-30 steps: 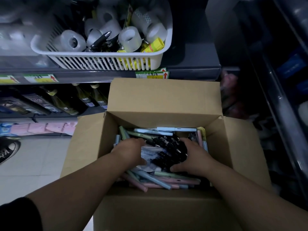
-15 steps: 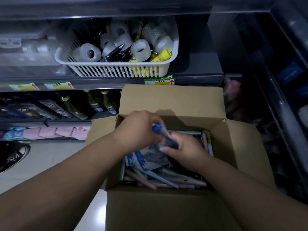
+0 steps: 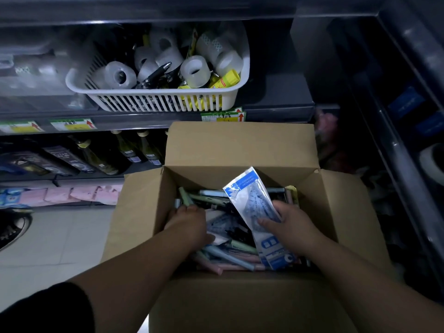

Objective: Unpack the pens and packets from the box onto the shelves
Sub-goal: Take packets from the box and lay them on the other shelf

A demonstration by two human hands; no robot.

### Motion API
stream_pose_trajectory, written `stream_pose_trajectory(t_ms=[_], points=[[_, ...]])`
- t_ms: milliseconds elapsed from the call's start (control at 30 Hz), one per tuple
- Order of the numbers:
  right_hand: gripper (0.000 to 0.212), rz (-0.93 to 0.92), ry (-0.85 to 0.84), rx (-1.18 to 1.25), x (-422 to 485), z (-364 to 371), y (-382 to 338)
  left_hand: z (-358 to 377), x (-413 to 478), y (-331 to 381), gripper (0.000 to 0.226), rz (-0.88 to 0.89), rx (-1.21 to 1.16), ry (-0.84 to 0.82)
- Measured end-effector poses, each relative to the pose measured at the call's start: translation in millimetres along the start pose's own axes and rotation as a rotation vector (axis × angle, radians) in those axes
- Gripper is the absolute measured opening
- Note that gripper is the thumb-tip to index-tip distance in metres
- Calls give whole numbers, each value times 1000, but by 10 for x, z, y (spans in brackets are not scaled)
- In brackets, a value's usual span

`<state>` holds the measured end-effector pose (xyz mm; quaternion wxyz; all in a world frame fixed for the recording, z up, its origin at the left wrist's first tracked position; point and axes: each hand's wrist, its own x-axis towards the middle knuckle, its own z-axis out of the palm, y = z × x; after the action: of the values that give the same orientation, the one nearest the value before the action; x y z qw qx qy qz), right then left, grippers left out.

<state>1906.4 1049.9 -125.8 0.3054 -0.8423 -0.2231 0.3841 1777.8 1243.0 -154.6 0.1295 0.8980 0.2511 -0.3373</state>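
Cardboard box (image 3: 240, 152) full of pens (image 3: 230, 254); R hand (image 3: 295, 227) grips blue-white packet (image 3: 252, 198), L hand (image 3: 189, 222) down among pens, grip unclear.

A white slatted plastic basket (image 3: 153, 102) is filled with rolls of clear tape (image 3: 194, 70) and a yellow tube (image 3: 227, 79). Green-and-yellow price labels (image 3: 74, 124) are fixed below it. Dark glass bottles with gold caps (image 3: 127, 150) are ranged lower down. A black-and-white shoe (image 3: 12, 227) is seen on the pale tiled floor (image 3: 60, 236).
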Motion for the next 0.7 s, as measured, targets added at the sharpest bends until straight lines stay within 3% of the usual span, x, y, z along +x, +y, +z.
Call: stream_pose_trajectory(t_ms=[133,333,567,700], points=[[13,34,2,53,-38,0,31,23,31,67,77,50,85,80],[17,79,27,123,-86,-3,48,10,59,120,76,71,-75,127],[23,116,66,148,-147,7,-2,-149,108,114,50,-29,-375,-88],[22,127,77,151,-191,19,-67,-209,28,62,40,-50,-437,-108]])
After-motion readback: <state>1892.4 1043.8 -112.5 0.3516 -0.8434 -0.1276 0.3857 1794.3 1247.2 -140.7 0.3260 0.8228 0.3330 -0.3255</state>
